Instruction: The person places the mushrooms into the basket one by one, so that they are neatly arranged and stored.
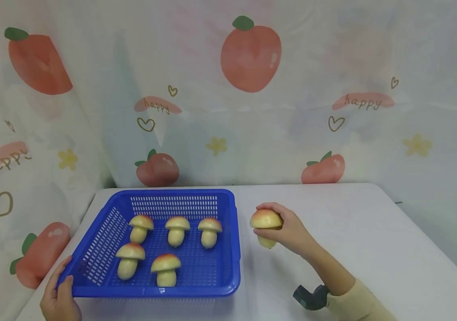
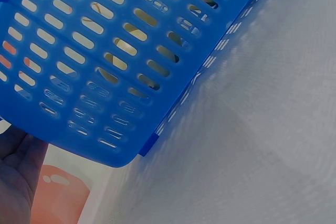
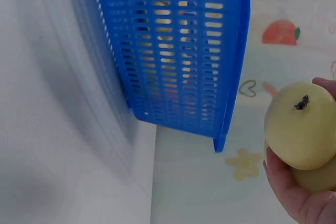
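Note:
A toy mushroom with a yellow and red cap is in my right hand, just right of the basket. Thumb and fingers grip it around the cap, stem downward. The right wrist view shows the pale stem end with a dark spot on it. My left hand holds the front left corner of the blue plastic basket. Inside the basket several similar mushrooms stand spread out, caps up. In the left wrist view, part of the left hand shows at the basket's rim.
The basket stands on the left part of a white table. A patterned curtain hangs behind and to the left. A dark curved device sits at the right wrist, beside a beige sleeve.

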A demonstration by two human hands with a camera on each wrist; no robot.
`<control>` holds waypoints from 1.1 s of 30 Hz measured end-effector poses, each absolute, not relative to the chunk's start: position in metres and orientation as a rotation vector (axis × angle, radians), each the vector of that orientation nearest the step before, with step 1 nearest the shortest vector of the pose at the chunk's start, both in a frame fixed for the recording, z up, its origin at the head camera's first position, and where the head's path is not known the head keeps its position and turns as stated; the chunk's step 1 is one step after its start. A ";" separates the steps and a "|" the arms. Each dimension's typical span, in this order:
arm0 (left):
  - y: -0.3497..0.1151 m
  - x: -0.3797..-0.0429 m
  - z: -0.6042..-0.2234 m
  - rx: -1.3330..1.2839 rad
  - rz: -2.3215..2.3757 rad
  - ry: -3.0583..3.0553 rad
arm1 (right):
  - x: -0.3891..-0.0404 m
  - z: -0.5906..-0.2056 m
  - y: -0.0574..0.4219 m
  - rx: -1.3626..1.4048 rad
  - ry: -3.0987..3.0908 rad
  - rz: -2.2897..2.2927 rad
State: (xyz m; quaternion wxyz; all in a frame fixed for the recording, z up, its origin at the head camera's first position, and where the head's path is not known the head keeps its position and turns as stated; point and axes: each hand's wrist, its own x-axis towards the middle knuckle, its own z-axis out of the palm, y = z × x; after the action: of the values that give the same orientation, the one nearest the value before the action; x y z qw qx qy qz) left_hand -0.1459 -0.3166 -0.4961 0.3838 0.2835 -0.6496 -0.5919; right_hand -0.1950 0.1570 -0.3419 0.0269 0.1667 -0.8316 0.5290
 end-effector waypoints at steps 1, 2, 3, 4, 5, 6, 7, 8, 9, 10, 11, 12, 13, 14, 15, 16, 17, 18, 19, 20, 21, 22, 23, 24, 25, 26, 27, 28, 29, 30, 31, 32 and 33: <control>-0.317 -0.146 -0.496 0.729 -1.502 -1.661 | -0.194 -0.341 0.154 0.528 -2.562 1.646; -0.317 -0.145 -0.496 0.735 -1.497 -1.668 | -0.194 -0.340 0.152 0.543 -2.555 1.658; -0.317 -0.145 -0.496 0.741 -1.492 -1.674 | -0.194 -0.339 0.149 0.557 -2.549 1.676; -0.316 -0.145 -0.496 0.745 -1.492 -1.676 | -0.193 -0.339 0.147 0.568 -2.542 1.692; -0.316 -0.145 -0.495 0.748 -1.494 -1.675 | -0.193 -0.339 0.145 0.577 -2.539 1.708; -0.316 -0.145 -0.495 0.750 -1.499 -1.672 | -0.193 -0.338 0.142 0.578 -2.535 1.730; -0.315 -0.144 -0.494 0.754 -1.502 -1.673 | -0.193 -0.338 0.140 0.583 -2.529 1.751; -0.315 -0.144 -0.494 0.752 -1.512 -1.667 | -0.192 -0.337 0.138 0.588 -2.517 1.781; -0.315 -0.144 -0.494 0.752 -1.519 -1.662 | -0.191 -0.337 0.136 0.593 -2.502 1.818; -0.315 -0.144 -0.494 0.752 -1.523 -1.659 | -0.190 -0.336 0.134 0.597 -2.491 1.849; -0.315 -0.144 -0.493 0.752 -1.522 -1.663 | -0.189 -0.336 0.132 0.603 -2.482 1.880; -0.315 -0.144 -0.493 0.754 -1.524 -1.666 | -0.188 -0.335 0.130 0.608 -2.469 1.904; -0.315 -0.144 -0.493 0.756 -1.522 -1.669 | -0.187 -0.334 0.128 0.619 -2.458 1.925; -0.314 -0.143 -0.492 0.757 -1.522 -1.669 | -0.187 -0.334 0.125 0.623 -2.446 1.952; -0.314 -0.143 -0.492 0.758 -1.520 -1.670 | -0.186 -0.334 0.123 0.626 -2.442 1.963; -0.314 -0.143 -0.491 0.757 -1.520 -1.671 | -0.186 -0.334 0.121 0.634 -2.440 1.967; -0.314 -0.143 -0.491 0.753 -1.518 -1.673 | -0.185 -0.334 0.120 0.640 -2.436 1.975; -0.314 -0.143 -0.491 0.746 -1.524 -1.669 | -0.185 -0.334 0.118 0.646 -2.430 1.980; -0.314 -0.143 -0.492 0.741 -1.525 -1.666 | -0.185 -0.335 0.116 0.658 -2.424 1.992; -0.314 -0.143 -0.492 0.744 -1.518 -1.673 | -0.184 -0.335 0.114 0.667 -2.421 1.997; -0.315 -0.143 -0.492 0.741 -1.518 -1.672 | -0.184 -0.335 0.112 0.676 -2.418 2.000; -0.315 -0.143 -0.493 0.734 -1.520 -1.672 | -0.183 -0.335 0.111 0.686 -2.414 2.008; -0.315 -0.143 -0.493 0.733 -1.519 -1.671 | -0.183 -0.336 0.108 0.688 -2.409 2.015; -0.315 -0.144 -0.493 0.736 -1.520 -1.670 | -0.182 -0.336 0.106 0.692 -2.405 2.020; -0.315 -0.144 -0.494 0.743 -1.515 -1.671 | -0.182 -0.336 0.104 0.693 -2.402 2.027; -0.316 -0.144 -0.494 0.748 -1.515 -1.672 | -0.182 -0.336 0.101 0.690 -2.395 2.041; -0.316 -0.145 -0.494 0.745 -1.520 -1.667 | -0.181 -0.336 0.099 0.687 -2.386 2.058; -0.316 -0.144 -0.494 0.748 -1.517 -1.673 | -0.181 -0.336 0.096 0.684 -2.382 2.069; -0.316 -0.145 -0.494 0.753 -1.512 -1.676 | -0.181 -0.336 0.094 0.686 -2.375 2.083; -0.316 -0.145 -0.494 0.751 -1.511 -1.678 | -0.180 -0.336 0.091 0.686 -2.368 2.101; -0.316 -0.144 -0.494 0.742 -1.512 -1.678 | -0.180 -0.336 0.089 0.687 -2.364 2.113; -0.316 -0.144 -0.494 0.736 -1.511 -1.680 | -0.179 -0.336 0.086 0.686 -2.363 2.125; -0.315 -0.144 -0.494 0.731 -1.506 -1.683 | -0.179 -0.337 0.084 0.687 -2.363 2.132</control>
State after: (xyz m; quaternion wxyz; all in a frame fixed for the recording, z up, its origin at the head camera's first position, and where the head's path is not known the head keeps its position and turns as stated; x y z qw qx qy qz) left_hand -0.1441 -0.3153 -0.4943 0.3746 0.2854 -0.6573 -0.5884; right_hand -0.1788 0.0839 -0.3367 -0.0570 0.2107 -0.7246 0.6537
